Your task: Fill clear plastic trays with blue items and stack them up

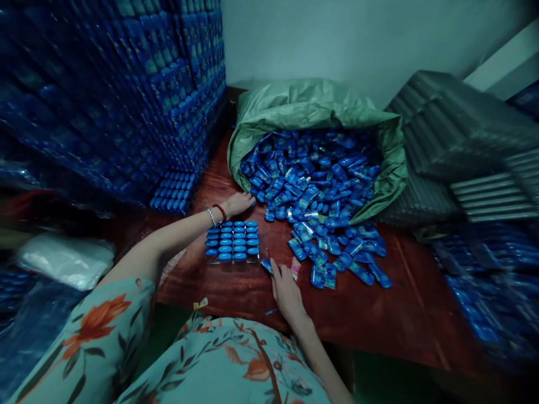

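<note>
My left hand [241, 203] reaches past a clear tray [214, 259] filled with rows of small glossy blue plastic containers [239, 242]. Its fingers are closed, with a bit of a blue container [253, 201] showing at the tips, close to the mouth of a green woven sack [242, 151]. To the right of the tray, just above the tabletop, my right hand [287, 287] pinches another small blue container [266, 265] between thumb and fingers. Many loose blue containers [311, 185] with labels spill from the sack onto the reddish-brown table [337, 314].
Tall stacks of filled blue trays [185, 84] rise on the left. Stacked empty-looking trays [455, 123] lean at the right, above more blue packs [484, 280]. A pink paper scrap [295, 266] lies by my right hand, and a yellow scrap [201, 303] near the front edge.
</note>
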Demonstrator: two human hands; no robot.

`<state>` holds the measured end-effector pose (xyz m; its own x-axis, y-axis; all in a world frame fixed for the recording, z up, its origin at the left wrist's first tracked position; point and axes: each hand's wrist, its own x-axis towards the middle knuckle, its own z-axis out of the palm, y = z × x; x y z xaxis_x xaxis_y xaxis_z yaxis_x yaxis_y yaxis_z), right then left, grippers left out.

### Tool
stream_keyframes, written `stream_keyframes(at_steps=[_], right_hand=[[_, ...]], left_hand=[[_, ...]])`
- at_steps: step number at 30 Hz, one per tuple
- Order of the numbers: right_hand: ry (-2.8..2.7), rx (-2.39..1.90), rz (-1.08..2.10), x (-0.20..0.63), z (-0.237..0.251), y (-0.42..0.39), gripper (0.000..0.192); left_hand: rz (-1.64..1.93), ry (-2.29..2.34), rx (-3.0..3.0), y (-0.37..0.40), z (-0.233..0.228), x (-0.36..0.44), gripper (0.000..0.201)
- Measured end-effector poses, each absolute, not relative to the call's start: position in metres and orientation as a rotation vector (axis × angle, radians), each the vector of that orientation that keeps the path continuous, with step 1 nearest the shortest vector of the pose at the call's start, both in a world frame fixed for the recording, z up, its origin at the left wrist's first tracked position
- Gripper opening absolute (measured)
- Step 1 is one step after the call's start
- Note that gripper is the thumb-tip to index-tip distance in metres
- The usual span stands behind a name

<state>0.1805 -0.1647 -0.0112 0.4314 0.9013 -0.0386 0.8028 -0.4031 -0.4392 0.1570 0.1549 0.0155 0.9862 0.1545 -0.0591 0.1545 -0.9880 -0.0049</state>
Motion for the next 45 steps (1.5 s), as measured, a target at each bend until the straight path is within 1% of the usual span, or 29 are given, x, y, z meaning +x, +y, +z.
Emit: stream_keyframes(at_steps=[4, 7, 10, 12, 14, 16, 18, 21, 24, 27, 30, 32, 35, 37, 40, 45], right_hand=[[-0.978, -1.886, 0.872, 0.177, -0.020, -0.171, 0.031], [-0.706, -1.664, 1.167, 0.178, -0.022, -0.166, 0.035], [-0.606, -1.586, 1.226, 0.181, -0.021, -0.162, 0.042], [-0.599, -1.585, 1.218, 0.183, -0.019, -0.164, 0.045], [-0.607, -1.615, 1.171, 0.186, -0.017, -0.167, 0.045], [-0.650, -1.685, 1.040, 0.188, -0.013, -0.168, 0.041], [-0.790, -1.781, 0.835, 0.191, -0.006, -0.165, 0.033], [-1.179, -1.813, 0.524, 0.197, 0.003, -0.152, 0.022], [-1.529, -1.741, 0.364, 0.202, 0.007, -0.134, 0.024], [-1.771, -1.821, 0.292, 0.205, 0.006, -0.123, 0.028], [-1.913, -1.950, 0.257, 0.204, 0.010, -0.122, 0.031], [-1.944, -1.969, 0.258, 0.202, 0.013, -0.123, 0.032], [-1.902, -1.909, 0.273, 0.199, 0.016, -0.122, 0.032], [-1.892, -1.880, 0.297, 0.198, 0.017, -0.121, 0.031], [-1.950, -1.894, 0.320, 0.199, 0.022, -0.120, 0.029], [-2.151, -1.986, 0.343, 0.201, 0.041, -0.112, 0.026]], left_hand=[[0.062, -0.276, -3.181, 0.157, 0.020, 0.151, 0.024], [0.030, -0.370, -3.236, 0.163, 0.028, 0.144, 0.021], [-0.034, -0.490, -3.281, 0.175, 0.038, 0.121, 0.023], [-0.168, -0.609, -3.330, 0.179, 0.045, 0.093, 0.030], [-0.496, -0.859, -3.425, 0.176, 0.051, 0.055, 0.039], [-0.938, -1.258, -3.462, 0.164, 0.055, 0.014, 0.047], [-1.214, -1.671, -3.392, 0.145, 0.058, -0.024, 0.052], [-1.371, -2.093, -3.238, 0.114, 0.061, -0.064, 0.054], [-1.447, -2.217, -3.156, 0.088, 0.062, -0.083, 0.053], [-1.398, -2.186, -3.189, 0.063, 0.056, -0.091, 0.046], [-1.449, -2.090, -3.178, 0.033, 0.043, -0.090, 0.038], [-1.465, -2.008, -3.135, 0.014, 0.031, -0.086, 0.032], [-1.370, -1.748, -3.161, -0.003, 0.017, -0.076, 0.020], [-1.291, -1.502, -3.225, -0.005, 0.009, -0.071, 0.020], [-1.157, -1.198, -3.304, 0.002, 0.002, -0.066, 0.028], [-0.899, -0.911, -3.418, 0.018, 0.008, -0.064, 0.032]])
